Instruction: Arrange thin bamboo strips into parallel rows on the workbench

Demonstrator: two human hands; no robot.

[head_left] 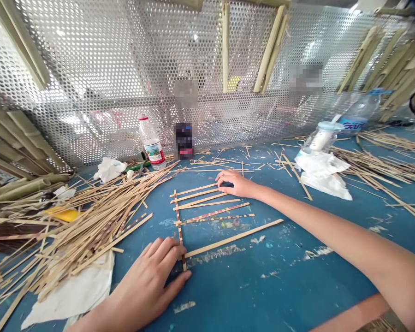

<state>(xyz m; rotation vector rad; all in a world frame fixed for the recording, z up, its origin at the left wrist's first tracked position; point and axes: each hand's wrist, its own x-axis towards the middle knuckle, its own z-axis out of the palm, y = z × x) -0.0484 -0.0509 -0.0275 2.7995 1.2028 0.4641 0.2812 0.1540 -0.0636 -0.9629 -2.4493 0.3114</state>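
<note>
Several thin bamboo strips (216, 214) lie side by side on the blue table, their left ends crossing one dark-patterned bamboo strip (180, 230). My left hand (154, 272) is at the near end of that patterned strip, its thumb and fingers closed about it against the table. Just right of these fingers, a longer plain strip (233, 238) slants off to the right. At the far strips, my right hand (237, 183) curls thumb and forefinger together over the right end of a pale strip (197, 195). Its fingertips partly hide the strip ends.
Loose bamboo strips (124, 203) are heaped at left over white paper (76, 295). A red-capped bottle (153, 145) and crumpled tissue (109, 169) stand behind. A lidded plastic cup (320, 138), tissues (323, 173) and more strips (376, 163) lie right. A perforated metal panel (117, 92) borders the back.
</note>
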